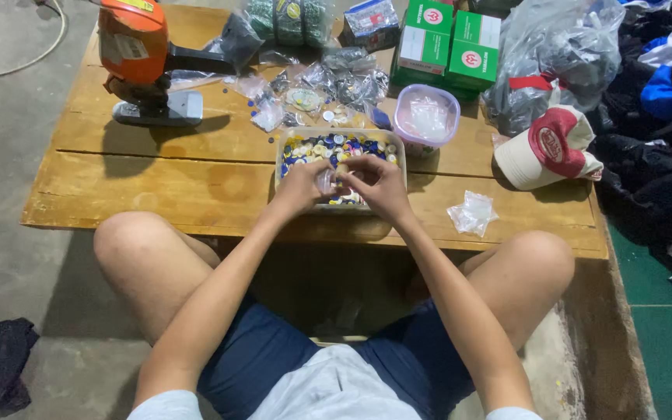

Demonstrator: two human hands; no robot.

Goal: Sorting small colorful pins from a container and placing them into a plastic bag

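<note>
Table: low bare wooden plank table [157,187] filling the upper half of the frame, my knees just under its near edge.
Machine: orange and grey power tool on a flat metal foot [143,62], upper left, well apart from my hands.
Cap: red and cream peaked cap [551,148], right of centre.
Tray: clear rectangular plastic tray heaped with blue, white and yellow buttons [334,148], centre, under my hands.
Tub: round lilac-rimmed plastic tub [427,115], just beside the tray's upper right corner.
Spare bag: crumpled clear plastic bag [472,211], near the table's front edge.
Left hand: my left hand [302,187] is pinched narrow on a small clear plastic packet [326,181] above the tray.
Right hand: my right hand [380,185] is curled close at the packet's other side; fingertips narrow, and I cannot tell what they pinch.
Risk: I judge the slick film could slip and buttons scatter, since both hands hold only its edge.
</note>
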